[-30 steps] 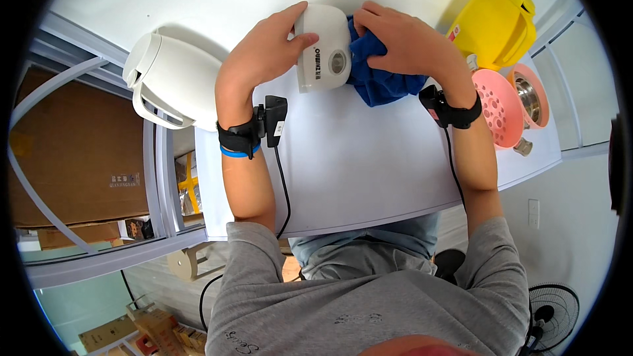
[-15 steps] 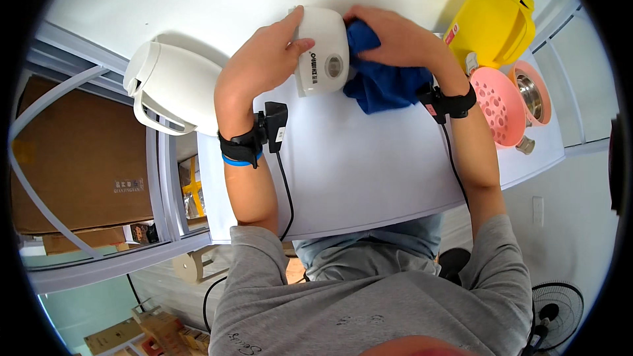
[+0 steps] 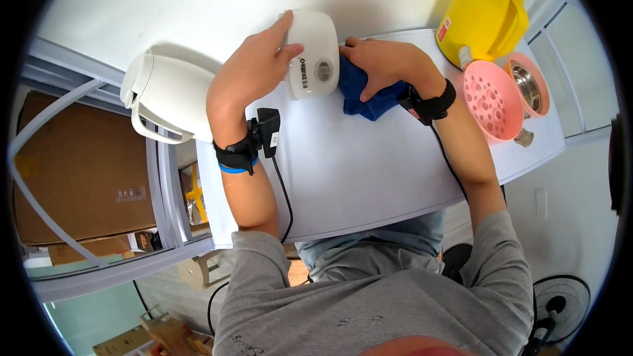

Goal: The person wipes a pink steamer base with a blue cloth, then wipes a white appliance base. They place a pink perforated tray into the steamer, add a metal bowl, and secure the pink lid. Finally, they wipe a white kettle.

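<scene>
A white, rounded box-shaped appliance [image 3: 312,34] with a small round clear window stands at the far middle of the white table. My left hand [image 3: 254,66] grips it from the left, the thumb lying over its near face and a finger along the top edge. Against the appliance's right side, my right hand [image 3: 390,67] presses a crumpled dark blue cloth [image 3: 370,107]. The right fingers are bent over the cloth and the thumb points down across it. What the fingers touch behind the appliance is hidden.
A white jug [image 3: 173,92] lies to the left beside my forearm. At the right stand a yellow jug [image 3: 471,16], a pink strainer-like bowl [image 3: 491,99] with holes and a pink-rimmed metal bowl [image 3: 527,86]. The white table [image 3: 369,178] ends against a wall at the back.
My right hand has moved down over the cloth, which is now bunched closer to the appliance's side. My left hand keeps its hold. The whole view has shifted slightly.
</scene>
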Tool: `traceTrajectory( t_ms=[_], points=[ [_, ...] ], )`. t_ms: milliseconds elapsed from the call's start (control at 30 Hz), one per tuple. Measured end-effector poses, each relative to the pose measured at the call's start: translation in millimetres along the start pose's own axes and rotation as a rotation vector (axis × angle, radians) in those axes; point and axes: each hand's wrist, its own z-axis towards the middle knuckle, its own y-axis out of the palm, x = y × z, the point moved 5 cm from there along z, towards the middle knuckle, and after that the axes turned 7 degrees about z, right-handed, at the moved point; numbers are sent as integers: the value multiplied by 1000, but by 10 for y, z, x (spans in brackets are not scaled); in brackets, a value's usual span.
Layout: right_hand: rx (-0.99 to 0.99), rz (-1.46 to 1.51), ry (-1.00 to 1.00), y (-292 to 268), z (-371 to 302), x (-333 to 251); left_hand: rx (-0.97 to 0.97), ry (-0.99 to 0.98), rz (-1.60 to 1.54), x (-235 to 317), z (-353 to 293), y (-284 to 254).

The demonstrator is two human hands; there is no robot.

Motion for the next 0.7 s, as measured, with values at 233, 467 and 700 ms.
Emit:
traceTrajectory(
  t_ms=[233, 467, 700],
  points=[
    [97, 162, -179, -293, -184, -9, -20, -6, -16, -29, -50, -37],
    [720, 183, -168, -462, -50, 360, -33, 65, -29, -23, -68, -60],
    [264, 119, 170, 143, 174, 235, -46, 33, -40, -65, -104, -80]
  ],
)
